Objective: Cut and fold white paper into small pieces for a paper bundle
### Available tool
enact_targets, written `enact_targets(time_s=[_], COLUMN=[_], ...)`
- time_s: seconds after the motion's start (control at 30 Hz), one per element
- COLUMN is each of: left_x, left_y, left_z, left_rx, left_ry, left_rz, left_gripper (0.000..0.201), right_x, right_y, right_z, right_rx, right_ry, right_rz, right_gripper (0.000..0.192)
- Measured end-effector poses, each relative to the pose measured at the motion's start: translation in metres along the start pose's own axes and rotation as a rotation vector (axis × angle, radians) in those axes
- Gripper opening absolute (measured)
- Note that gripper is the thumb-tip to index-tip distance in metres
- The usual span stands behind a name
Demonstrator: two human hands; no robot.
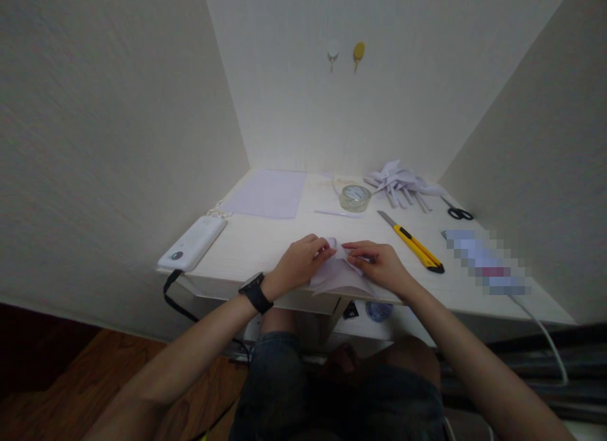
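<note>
Pinching a folded paper [339, 275], left hand [296, 264] and right hand [382, 264] fingertips meet; no writing legible.

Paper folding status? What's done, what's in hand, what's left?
Done: a pile of folded paper pieces lies at the back of the table. In hand: left hand and right hand press a part-folded sheet. Left: a flat sheet stack lies untouched.

Both forearms are bare, with no sleeves in view. A black wristwatch [256, 292] with a broad band circles the left wrist, left of the frame's centre. At the bottom centre, dark blue-grey denim shorts [279, 384] cover the thighs, leaving the knees bare. The fingernails look short and unpainted.
</note>
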State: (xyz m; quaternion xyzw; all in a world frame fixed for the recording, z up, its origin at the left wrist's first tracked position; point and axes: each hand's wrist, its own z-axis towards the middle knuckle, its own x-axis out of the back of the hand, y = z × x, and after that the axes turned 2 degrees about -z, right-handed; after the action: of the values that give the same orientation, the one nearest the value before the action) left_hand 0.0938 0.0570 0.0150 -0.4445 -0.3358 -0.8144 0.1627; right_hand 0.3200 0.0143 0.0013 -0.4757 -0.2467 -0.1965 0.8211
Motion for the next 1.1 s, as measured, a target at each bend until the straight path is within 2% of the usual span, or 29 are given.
enact_targets(time_s=[0.1,0.23,0.37,0.53,0.73,0.83,0.93,1.0,1.1], left_x=[0.003,0.003,0.001,0.005,0.017,0.021,0.024,0.025,0.024], left_y=[-0.004,-0.008,-0.006,0.001,-0.007,-0.01,-0.001,0.011,0.03], left_z=[-0.002,-0.002,0.0,0.005,0.014,0.014,0.013,0.014,0.017], left_rx=[-0.065,-0.083,-0.084,-0.172,-0.007,0.057,0.027,-0.071,-0.176], left_ry=[-0.01,0.013,0.052,0.033,0.017,0.075,0.136,0.102,0.071], left_rz=[-0.017,-0.031,-0.021,0.008,0.154,0.154,0.068,-0.017,-0.04], left_gripper=[0.031,0.018,0.028,0.013,0.018,0.021,0.022,0.018,0.024], right_x=[0.0,-0.001,-0.004,-0.005,0.005,0.008,0.007,0.004,0.0], right_y=[0.0,-0.002,-0.003,-0.003,-0.001,-0.001,-0.002,-0.004,-0.008], right_z=[0.0,0.0,-0.001,-0.002,0.002,0.003,0.004,0.004,0.004], right_rx=[0.006,0.052,0.134,0.165,0.131,0.122,0.107,0.056,-0.017], right_ry=[0.018,0.046,0.098,0.12,0.191,0.212,0.23,0.222,0.208], right_rz=[-0.014,-0.047,-0.076,-0.075,0.033,0.039,-0.016,-0.05,-0.049], right_gripper=[0.011,0.011,0.011,0.011,0.005,0.004,0.005,0.007,0.01])
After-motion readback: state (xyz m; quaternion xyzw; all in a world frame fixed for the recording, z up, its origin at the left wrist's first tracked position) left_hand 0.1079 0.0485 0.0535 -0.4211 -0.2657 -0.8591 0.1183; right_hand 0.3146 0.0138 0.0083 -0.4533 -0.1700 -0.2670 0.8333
